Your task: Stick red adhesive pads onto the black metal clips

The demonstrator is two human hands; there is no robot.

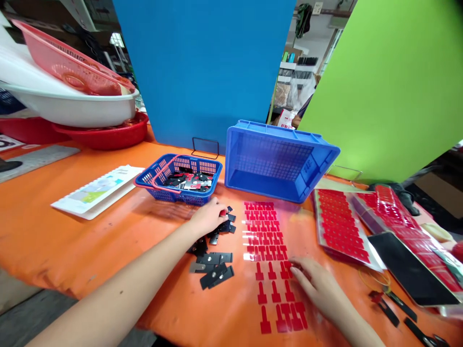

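Where hands [208, 218] rest, crowded table edge [108, 294]

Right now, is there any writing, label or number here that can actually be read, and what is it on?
None can be read for certain.
Blue crate: raised marking on its right end wall, too blurred to read.
White booklet: coloured print, too small to read.
White bag behind the crate: red print, too small and partly hidden.
Red sticker sheet by the right hand: plain shapes, no text.
Black parts near the left hand: no marking visible.
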